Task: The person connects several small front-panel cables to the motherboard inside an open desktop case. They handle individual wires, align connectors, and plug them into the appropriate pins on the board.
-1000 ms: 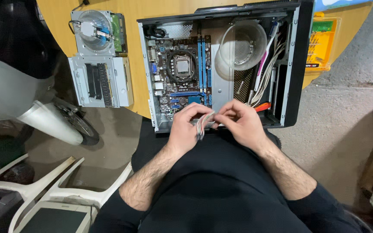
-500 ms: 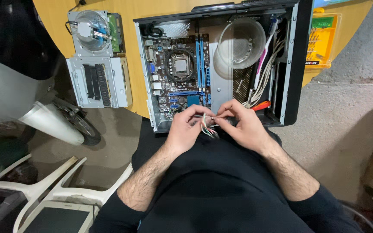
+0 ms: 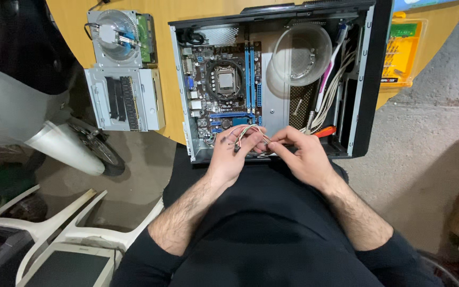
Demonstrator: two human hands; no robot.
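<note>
On the round wooden table [image 3: 171,69], toward its left edge, a cooler with a clear fan [image 3: 113,36] lies above a grey drive cage [image 3: 123,99]; neither is touched. Right of them the open computer case [image 3: 370,79] lies flat, its near edge overhanging the table's near edge above the person's lap, with the motherboard [image 3: 224,87] in its left half and a clear plastic bowl [image 3: 301,53] and a sheaf of white cables [image 3: 336,90] in its right half. At the case's near edge, the left hand [image 3: 229,157] closes its fingers around a bundle of thin coloured wires [image 3: 249,134], a small dark plug hanging near the thumb. Just right of it, the right hand [image 3: 306,157] pinches the same wires between thumb and forefinger. These leads look very light, limp and springy, likely to tangle; the insulation is thin and the tiny connectors seem fragile, so taking them by the plastic plug body, not the strands, looks safest. A yellow tool tray [image 3: 402,50] sits at the table's right edge.
</note>
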